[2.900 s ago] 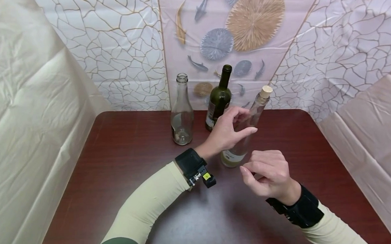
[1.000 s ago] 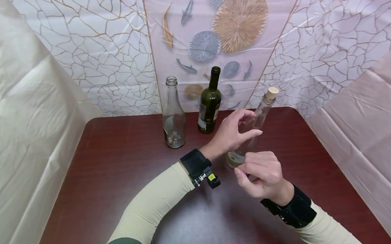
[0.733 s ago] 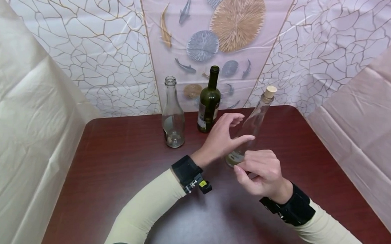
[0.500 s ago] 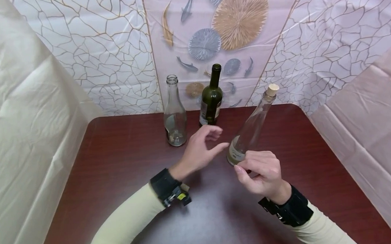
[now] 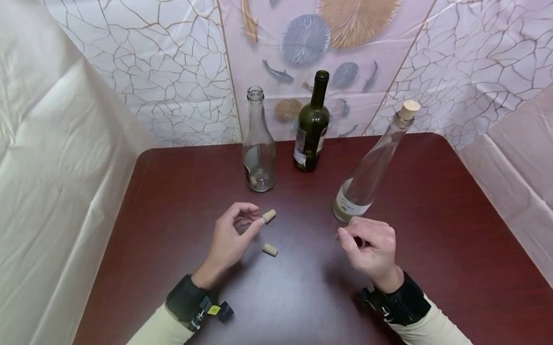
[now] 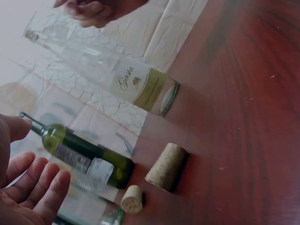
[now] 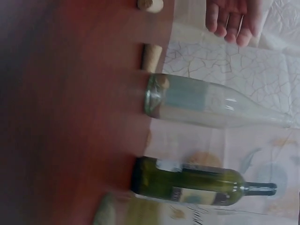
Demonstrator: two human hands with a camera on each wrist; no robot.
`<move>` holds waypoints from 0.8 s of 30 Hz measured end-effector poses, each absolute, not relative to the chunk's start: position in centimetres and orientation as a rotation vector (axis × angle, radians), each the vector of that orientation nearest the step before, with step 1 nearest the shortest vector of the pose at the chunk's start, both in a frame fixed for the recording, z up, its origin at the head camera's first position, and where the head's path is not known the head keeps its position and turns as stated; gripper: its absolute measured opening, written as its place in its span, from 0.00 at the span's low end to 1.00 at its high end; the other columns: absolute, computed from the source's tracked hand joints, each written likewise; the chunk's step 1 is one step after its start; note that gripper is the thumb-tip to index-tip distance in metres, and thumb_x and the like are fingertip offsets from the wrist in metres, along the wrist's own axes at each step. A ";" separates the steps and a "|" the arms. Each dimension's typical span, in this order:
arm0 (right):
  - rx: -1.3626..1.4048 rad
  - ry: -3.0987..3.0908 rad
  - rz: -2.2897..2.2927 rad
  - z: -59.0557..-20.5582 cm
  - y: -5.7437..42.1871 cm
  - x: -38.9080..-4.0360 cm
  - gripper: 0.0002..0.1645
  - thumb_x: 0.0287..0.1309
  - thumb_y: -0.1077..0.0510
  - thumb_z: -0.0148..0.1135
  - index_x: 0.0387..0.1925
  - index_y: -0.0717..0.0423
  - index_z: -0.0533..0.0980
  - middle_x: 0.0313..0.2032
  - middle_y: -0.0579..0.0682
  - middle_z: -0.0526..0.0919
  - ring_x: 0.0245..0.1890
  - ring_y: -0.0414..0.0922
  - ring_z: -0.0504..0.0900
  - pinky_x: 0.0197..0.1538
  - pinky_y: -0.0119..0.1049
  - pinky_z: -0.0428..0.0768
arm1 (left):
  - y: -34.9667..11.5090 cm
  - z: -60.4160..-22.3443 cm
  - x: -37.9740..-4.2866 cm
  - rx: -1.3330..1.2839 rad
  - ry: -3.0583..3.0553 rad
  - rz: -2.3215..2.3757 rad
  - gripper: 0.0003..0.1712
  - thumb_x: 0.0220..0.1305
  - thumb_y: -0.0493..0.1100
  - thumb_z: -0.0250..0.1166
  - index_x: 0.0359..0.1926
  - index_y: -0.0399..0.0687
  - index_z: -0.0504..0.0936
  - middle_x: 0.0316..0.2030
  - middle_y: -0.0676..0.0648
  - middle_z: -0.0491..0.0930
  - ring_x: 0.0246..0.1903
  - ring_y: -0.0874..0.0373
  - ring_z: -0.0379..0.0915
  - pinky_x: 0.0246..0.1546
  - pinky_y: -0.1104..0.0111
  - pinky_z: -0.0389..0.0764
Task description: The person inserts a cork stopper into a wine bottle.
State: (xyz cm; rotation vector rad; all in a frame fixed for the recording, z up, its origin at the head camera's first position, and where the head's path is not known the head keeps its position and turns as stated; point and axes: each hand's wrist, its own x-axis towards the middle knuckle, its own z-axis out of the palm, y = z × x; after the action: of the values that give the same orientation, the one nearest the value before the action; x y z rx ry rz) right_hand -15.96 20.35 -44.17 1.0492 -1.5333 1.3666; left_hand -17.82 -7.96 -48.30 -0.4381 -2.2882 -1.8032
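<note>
My left hand (image 5: 228, 241) hovers over the left middle of the table, fingers loosely bent and holding nothing. Just right of its fingertips lies one cork (image 5: 269, 215). A second cork (image 5: 270, 249) rests closer to me. In the left wrist view both corks show apart from the fingers. At right stands a clear bottle (image 5: 373, 163) with a "Gasia"-like label and a cork stopper (image 5: 410, 109) in its mouth. My right hand (image 5: 371, 248), loosely curled with nothing visible in it, hangs idle in front of that bottle's base.
Behind the corks stands an uncorked clear bottle (image 5: 259, 152). Right of it, farther back, is a green wine bottle (image 5: 312, 124). The dark red table (image 5: 166, 187) ends at a patterned backdrop (image 5: 174, 69), with pale cloth (image 5: 36, 178) along both sides.
My left hand has left the corked bottle and moved left and toward me, over to the corks. The two corks, earlier covered by the left arm, now show. The right hand has hardly moved.
</note>
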 end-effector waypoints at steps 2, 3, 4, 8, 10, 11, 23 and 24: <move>1.020 -1.539 1.382 -44.6 20.3 -16.1 0.17 0.61 0.71 0.64 0.16 0.64 0.78 0.13 0.48 0.70 0.14 0.36 0.63 0.19 0.24 0.57 | -8.4 -48.3 -17.7 -0.413 -2.267 -1.820 0.15 0.65 0.35 0.73 0.51 0.38 0.81 0.47 0.37 0.85 0.45 0.59 0.83 0.51 0.69 0.87; 1.011 -1.540 1.390 -44.8 20.3 -16.1 0.17 0.60 0.71 0.63 0.15 0.64 0.78 0.13 0.48 0.69 0.14 0.36 0.62 0.19 0.24 0.56 | -8.7 -48.4 -17.6 -0.393 -2.257 -1.830 0.15 0.65 0.35 0.73 0.51 0.38 0.81 0.47 0.37 0.85 0.45 0.61 0.83 0.51 0.70 0.87; 1.007 -1.539 1.395 -45.0 20.2 -16.2 0.17 0.60 0.72 0.63 0.15 0.64 0.78 0.13 0.49 0.69 0.14 0.36 0.61 0.19 0.24 0.56 | -8.9 -48.5 -17.5 -0.365 -2.247 -1.843 0.15 0.65 0.34 0.73 0.51 0.37 0.81 0.47 0.37 0.85 0.44 0.62 0.83 0.50 0.71 0.87; 0.995 -1.553 1.412 -45.9 20.2 -16.2 0.17 0.58 0.74 0.62 0.15 0.64 0.77 0.13 0.48 0.68 0.14 0.36 0.61 0.18 0.25 0.56 | -10.0 -49.1 -16.8 -0.257 -2.226 -1.882 0.15 0.66 0.33 0.72 0.51 0.35 0.81 0.47 0.36 0.84 0.43 0.64 0.83 0.48 0.74 0.86; 0.991 -1.562 1.418 -46.5 20.2 -16.2 0.17 0.57 0.74 0.62 0.15 0.64 0.77 0.13 0.47 0.68 0.14 0.35 0.61 0.18 0.25 0.56 | -10.5 -49.4 -16.3 -0.219 -2.240 -1.880 0.15 0.66 0.34 0.72 0.52 0.36 0.81 0.47 0.37 0.84 0.43 0.64 0.83 0.47 0.75 0.86; 0.987 -1.573 1.419 -46.7 20.2 -16.2 0.16 0.56 0.75 0.62 0.15 0.63 0.78 0.13 0.47 0.67 0.14 0.35 0.61 0.18 0.24 0.56 | -10.7 -49.6 -16.1 -0.206 -2.246 -1.881 0.15 0.66 0.34 0.72 0.52 0.36 0.81 0.47 0.38 0.84 0.43 0.64 0.83 0.47 0.76 0.86; 0.846 -2.390 1.219 -47.1 17.3 -16.2 0.13 0.55 0.63 0.78 0.42 0.51 0.84 0.38 0.43 0.85 0.33 0.37 0.83 0.35 0.28 0.84 | -11.6 -50.9 -14.9 -0.057 -2.314 -1.874 0.13 0.68 0.36 0.71 0.51 0.38 0.81 0.47 0.40 0.84 0.43 0.65 0.82 0.45 0.71 0.87; 0.847 -2.461 1.178 -47.0 16.8 -16.3 0.14 0.56 0.61 0.79 0.43 0.51 0.84 0.39 0.44 0.84 0.34 0.38 0.83 0.36 0.29 0.85 | -11.7 -51.0 -14.9 -0.059 -2.316 -1.876 0.13 0.68 0.36 0.71 0.51 0.38 0.81 0.47 0.41 0.84 0.43 0.65 0.82 0.44 0.71 0.87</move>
State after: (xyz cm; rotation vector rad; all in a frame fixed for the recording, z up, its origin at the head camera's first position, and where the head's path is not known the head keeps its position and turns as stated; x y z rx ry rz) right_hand -16.27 16.81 -47.01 0.8470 -2.4606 1.1781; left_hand -14.90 -11.65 -50.98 -0.0587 -2.3165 -1.8764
